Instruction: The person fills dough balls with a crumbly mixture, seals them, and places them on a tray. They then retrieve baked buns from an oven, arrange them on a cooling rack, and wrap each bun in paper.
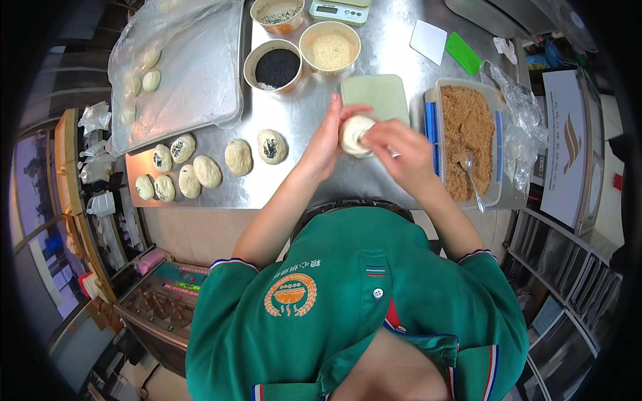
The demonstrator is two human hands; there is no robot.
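Note:
A round ball of white dough sits between my two hands above the steel table. My left hand cups it from the left, thumb raised. The fingertips of my right hand pinch the dough at its top, where it gathers toward the middle. Just beyond my hands lies a pale green square plate, partly covered by them. Left of my left hand rests a dough bun with black seeds on top, beside a plain-looking bun.
More buns cluster along the front left edge. Behind them lies a plastic-covered tray. Bowls of black seeds and pale seeds stand farther back. At right, a tub holds brown crumbly filling and a spoon.

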